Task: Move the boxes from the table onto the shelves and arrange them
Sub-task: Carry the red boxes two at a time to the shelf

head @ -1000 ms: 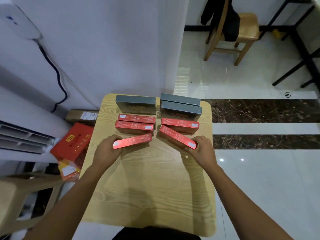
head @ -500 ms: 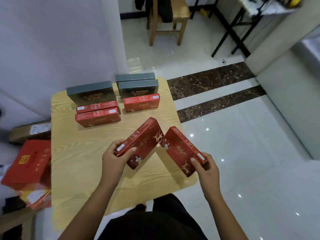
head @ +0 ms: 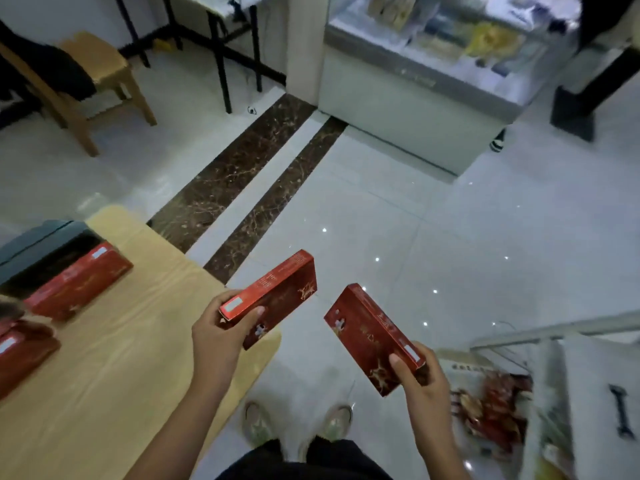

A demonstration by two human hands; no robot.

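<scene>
Turning away from the counter (head: 121, 368), the person now carries two boxes out toward the floor (head: 398, 209). A second ago both boxes lay on the counter with the others. Now they are up in the air, and the view has swung right, so the counter sits at the left edge.

On it stand a grey box (head: 41, 244) at the back and a red box (head: 79, 285) just in front of it. One more, the last red box (head: 20, 355), is cut off by the edge. These wait their turn.

The left hand (head: 218, 334) holds the left red box (head: 280, 292) by its near end, with the thumb pressed on it. This box is above the corner of the counter and points up and to the right. Near it, but not touching, is the right red box (head: 370, 337). The right hand (head: 422, 379) grips it at its near end, thumb on the flat face. It hangs over the floor, near the person's shoes (head: 298, 427).

Low at the far right is a white rack (head: 554, 330) with red packs (head: 495, 407) under it. It may be the shelves, but it is too blurry to tell.

I think picking up is done for these two boxes and carrying is on. Next they need a spot on a shelf, side by side. Most boxes are not moved yet.
</scene>
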